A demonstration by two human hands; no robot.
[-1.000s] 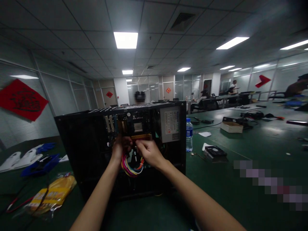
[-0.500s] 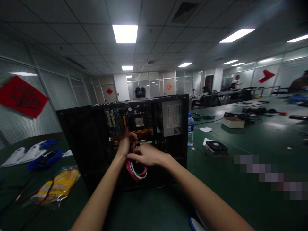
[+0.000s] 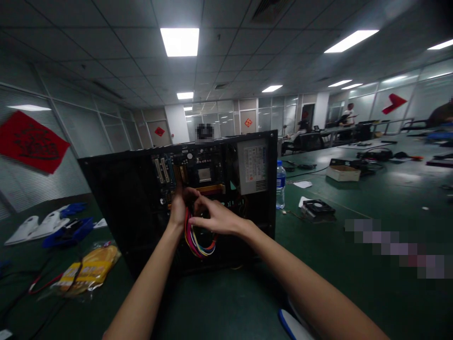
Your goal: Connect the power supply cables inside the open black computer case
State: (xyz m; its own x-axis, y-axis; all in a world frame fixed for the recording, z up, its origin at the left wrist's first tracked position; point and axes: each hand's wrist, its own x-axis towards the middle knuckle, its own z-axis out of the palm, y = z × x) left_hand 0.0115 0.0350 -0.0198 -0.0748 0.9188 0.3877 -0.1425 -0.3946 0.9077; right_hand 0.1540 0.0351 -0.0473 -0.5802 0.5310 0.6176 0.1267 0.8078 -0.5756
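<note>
A black computer case (image 3: 116, 198) stands with its open side facing me. Inside it a motherboard (image 3: 204, 175) shows slots and a square metal chip, and a grey power supply (image 3: 253, 167) sits at the upper right. My left hand (image 3: 179, 210) is in front of the board's lower edge, fingers curled and thumb up; what they hold is hidden. A bundle of coloured wires (image 3: 200, 250) loops down below both hands. My right hand (image 3: 219, 216) closes on the upper part of this bundle, its thumb against the wires and its fingertips close to my left hand.
Right of the case stand a water bottle (image 3: 280, 184), a cooling fan (image 3: 317, 208) and a small open box (image 3: 342, 172) on the green table (image 3: 382, 208). To the left lie a yellow packet (image 3: 90, 271), a blue tray (image 3: 67, 236) and white gloves (image 3: 42, 226). People are farther back.
My right hand has risen slightly, with its fingers lifted and its thumb more apart from them. The wire loop still hangs below. My left hand stays near the board, and the view has shifted a little.
</note>
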